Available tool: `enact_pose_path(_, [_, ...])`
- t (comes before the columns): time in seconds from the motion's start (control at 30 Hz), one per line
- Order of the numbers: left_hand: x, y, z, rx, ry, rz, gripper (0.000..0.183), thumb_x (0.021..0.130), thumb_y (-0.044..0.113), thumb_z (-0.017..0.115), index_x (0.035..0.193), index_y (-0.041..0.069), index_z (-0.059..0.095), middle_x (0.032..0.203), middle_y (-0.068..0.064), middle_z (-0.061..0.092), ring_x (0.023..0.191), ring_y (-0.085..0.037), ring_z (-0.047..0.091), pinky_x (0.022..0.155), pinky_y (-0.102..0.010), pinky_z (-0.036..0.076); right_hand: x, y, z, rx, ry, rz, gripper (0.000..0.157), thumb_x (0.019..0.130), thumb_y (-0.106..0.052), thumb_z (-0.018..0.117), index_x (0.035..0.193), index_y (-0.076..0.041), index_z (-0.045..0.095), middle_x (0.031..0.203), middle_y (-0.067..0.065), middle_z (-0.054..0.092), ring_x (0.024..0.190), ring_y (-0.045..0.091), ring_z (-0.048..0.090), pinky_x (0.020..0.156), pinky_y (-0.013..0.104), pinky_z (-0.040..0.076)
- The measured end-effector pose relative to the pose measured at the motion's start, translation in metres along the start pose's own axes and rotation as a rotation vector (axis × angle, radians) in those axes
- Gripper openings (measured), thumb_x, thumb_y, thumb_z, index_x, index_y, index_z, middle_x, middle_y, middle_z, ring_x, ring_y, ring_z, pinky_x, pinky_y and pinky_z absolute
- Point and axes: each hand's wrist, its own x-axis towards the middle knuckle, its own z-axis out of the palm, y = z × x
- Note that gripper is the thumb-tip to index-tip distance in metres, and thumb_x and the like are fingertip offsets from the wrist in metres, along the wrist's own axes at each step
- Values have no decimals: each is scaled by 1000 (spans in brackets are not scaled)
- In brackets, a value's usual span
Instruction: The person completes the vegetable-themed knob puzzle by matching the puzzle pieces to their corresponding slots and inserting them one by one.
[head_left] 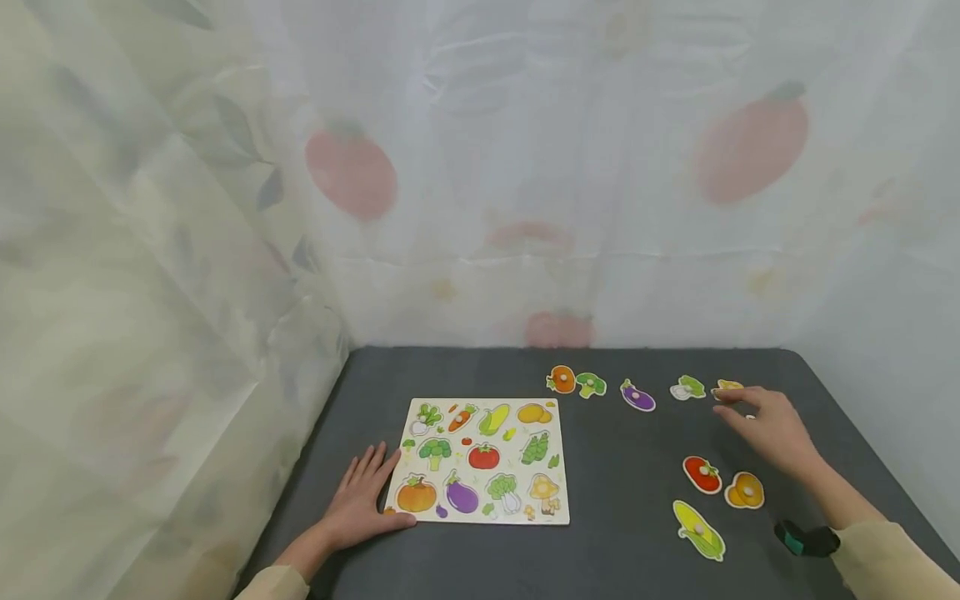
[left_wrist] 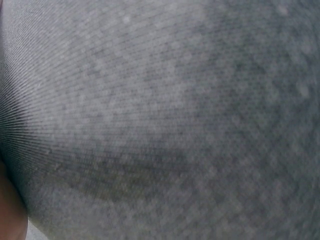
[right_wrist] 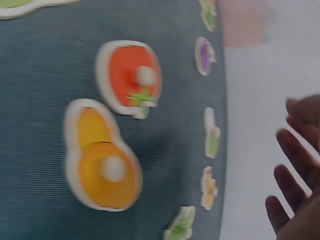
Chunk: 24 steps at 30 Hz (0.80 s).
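A pale puzzle board (head_left: 517, 517) printed with vegetables lies on the dark table. My left hand (head_left: 362, 500) rests at its lower left corner, fingers straight and spread along the left side, thumb along the front edge. My right hand (head_left: 772, 429) is above the table's right side, fingers spread and slightly bent, with nothing between them in the right wrist view. Nearest to it are a mushroom piece (right_wrist: 208, 188) and a green vegetable piece (right_wrist: 180, 225), which the hand mostly covers in the head view. The left wrist view shows mostly blurred grey table surface.
Other knobbed pieces lie right of the board: a pumpkin (head_left: 561, 379), broccoli (head_left: 591, 385), eggplant (head_left: 637, 396) and leafy cabbage (head_left: 687, 387) along the back. A tomato (head_left: 702, 475), an orange-yellow potato-like piece (head_left: 745, 490) and corn (head_left: 701, 533) lie nearer. Curtains (head_left: 525, 167) hang behind.
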Motion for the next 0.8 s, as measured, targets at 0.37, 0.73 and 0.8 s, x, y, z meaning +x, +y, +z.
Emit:
enact_pose_path(0.37, [-1, -1, 0, 4, 18, 13, 119, 76, 80, 70, 165, 16, 23, 168, -21, 16, 154, -44, 8, 120, -64, 4, -46, -16, 29, 18, -315, -120, 21, 85, -38, 85, 104, -30, 80, 103, -15, 65, 101, 15, 52, 75, 38, 49])
enact_pose_path(0.73, [-1, 0, 0, -2, 10, 11, 120, 76, 79, 70, 165, 15, 23, 168, -21, 15, 154, -44, 7, 120, -64, 3, -76, -14, 42, -42, -304, -308, 32, 70, -32, 93, 86, -47, 70, 99, -26, 57, 100, 13, 46, 76, 41, 43])
enact_pose_path(0.8, [0, 1, -1, -9, 11, 12, 119, 76, 78, 71, 165, 15, 23, 168, -21, 15, 154, -44, 7, 120, -64, 3, -79, -12, 43, -46, -289, -321, 33, 70, -30, 93, 85, -47, 69, 99, -26, 57, 100, 11, 45, 76, 39, 42])
